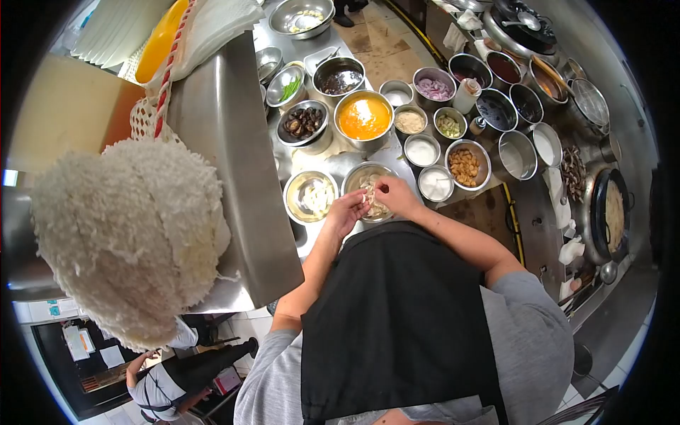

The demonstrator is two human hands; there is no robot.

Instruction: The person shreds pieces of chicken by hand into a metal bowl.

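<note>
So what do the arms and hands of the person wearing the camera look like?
They're human arms with short, plain grey sleeves: the left sleeve and right sleeve both leave the forearms bare. The left hand and right hand have fingers, no gloves, and no watch shows.

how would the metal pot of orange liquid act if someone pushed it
The pot is probably heavy for its size, since the orange liquid seems to fill much of it. It may slosh if nudged, being open on top. The shiny metal side might feel slippery.

Grey shirt (520,347) — short sleeves (273,354) — black apron (397,326).
</note>
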